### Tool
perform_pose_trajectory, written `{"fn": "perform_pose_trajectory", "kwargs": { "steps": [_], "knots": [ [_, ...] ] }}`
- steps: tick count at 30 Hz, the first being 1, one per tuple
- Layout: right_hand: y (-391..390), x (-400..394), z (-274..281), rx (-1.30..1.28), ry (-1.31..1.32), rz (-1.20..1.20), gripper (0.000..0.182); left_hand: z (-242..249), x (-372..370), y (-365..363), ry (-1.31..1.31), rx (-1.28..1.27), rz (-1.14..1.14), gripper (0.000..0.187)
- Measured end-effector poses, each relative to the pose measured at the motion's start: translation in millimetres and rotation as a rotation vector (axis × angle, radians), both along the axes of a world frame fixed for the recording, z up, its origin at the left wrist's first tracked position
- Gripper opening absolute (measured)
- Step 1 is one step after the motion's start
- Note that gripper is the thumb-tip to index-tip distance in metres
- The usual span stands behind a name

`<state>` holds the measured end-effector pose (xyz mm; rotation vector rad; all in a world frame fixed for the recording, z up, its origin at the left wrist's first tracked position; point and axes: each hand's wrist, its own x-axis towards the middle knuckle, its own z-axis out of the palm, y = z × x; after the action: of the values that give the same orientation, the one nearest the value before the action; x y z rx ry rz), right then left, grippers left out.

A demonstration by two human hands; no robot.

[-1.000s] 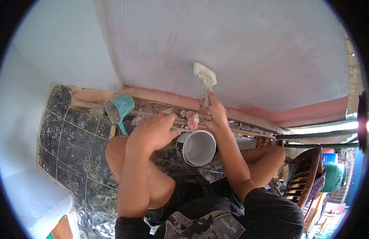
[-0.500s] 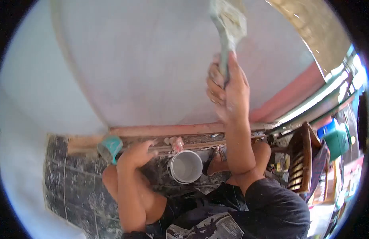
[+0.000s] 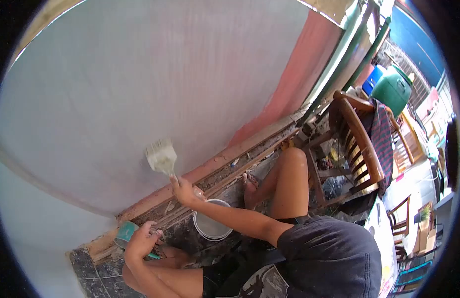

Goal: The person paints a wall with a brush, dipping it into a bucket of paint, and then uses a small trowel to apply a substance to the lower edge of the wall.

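Note:
My right hand (image 3: pixel 186 192) is closed round the handle of a wide, paint-coated brush (image 3: pixel 163 157), whose bristles point up against the lower part of the pale painted wall (image 3: pixel 140 89). At the lower left, my left hand (image 3: pixel 144 240) hangs with loosely bent fingers apart, overlapping a teal dipper (image 3: pixel 125 234) in the view. The dipper's handle shows below that hand, and no grip on it is visible. Between my legs a white bucket (image 3: pixel 212 227) with pale liquid stands below my right forearm.
A pink strip (image 3: pixel 294 64) borders the wall's right side. Along its base runs a ledge (image 3: pixel 215 171) with debris. Wooden chairs (image 3: pixel 356 139), one with a dark checked cloth (image 3: pixel 382 144), and a green container (image 3: pixel 391 90) stand to the right. My bare foot (image 3: pixel 250 191) is near the ledge.
The view has turned and shifted. My right hand has brought the brush from high on the wall down to its lower left part. My left hand now appears closer to the teal dipper.

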<state>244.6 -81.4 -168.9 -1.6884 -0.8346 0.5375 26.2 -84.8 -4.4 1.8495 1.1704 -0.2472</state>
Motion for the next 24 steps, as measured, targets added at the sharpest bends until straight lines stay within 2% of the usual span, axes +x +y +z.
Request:
{"fn": "perform_pose_trajectory", "kwargs": {
  "steps": [1,4,6,7,9,10,11,12,13,14,15,16,18,21,24],
  "knots": [
    [-4,-3,-31,-0.061,-0.062,-0.035,0.046,-6,0,1,0.009,0.019,-0.021,0.042],
    [-8,-4,-107,-0.281,0.266,0.085,0.037,-11,3,1,0.022,0.054,-0.046,0.042],
    [-4,18,-138,-0.202,-0.231,0.529,0.028,-9,5,-2,0.013,0.068,-0.042,0.042],
    [11,39,-175,-0.203,-0.579,0.684,0.024,-7,8,-4,0.007,0.074,-0.041,0.042],
    [53,79,-247,-0.108,-1.375,0.823,0.021,-1,12,-6,-0.003,0.064,-0.054,0.043],
    [41,92,-169,-0.185,-0.890,0.822,0.020,2,12,-5,-0.002,0.041,-0.051,0.044],
    [17,87,-36,-0.224,0.109,0.642,0.019,-12,8,-3,-0.069,0.030,-0.042,0.045],
    [3,79,52,-0.203,0.434,0.532,0.018,-26,-1,0,-0.130,0.019,-0.027,0.046],
    [-5,68,111,-0.148,0.595,0.502,0.018,-17,1,-3,-0.086,0.061,-0.044,0.047],
    [-13,58,171,-0.098,0.687,0.452,0.017,-9,6,-6,-0.047,0.110,-0.068,0.048],
    [-22,50,206,-0.031,0.804,0.442,0.020,-10,3,-6,-0.045,0.092,-0.057,0.048],
    [-27,46,234,0.034,0.915,0.421,0.024,-19,1,-5,-0.052,0.075,-0.051,0.048],
    [-35,39,274,0.146,0.920,0.490,0.027,-30,-3,-7,-0.068,0.066,-0.054,0.048],
    [-35,27,301,0.270,0.805,0.462,0.029,-30,-11,-9,-0.071,0.079,-0.059,0.047],
    [-13,14,259,0.286,0.582,0.382,0.032,-26,-20,-7,-0.057,0.094,-0.041,0.046]
  ]
}}
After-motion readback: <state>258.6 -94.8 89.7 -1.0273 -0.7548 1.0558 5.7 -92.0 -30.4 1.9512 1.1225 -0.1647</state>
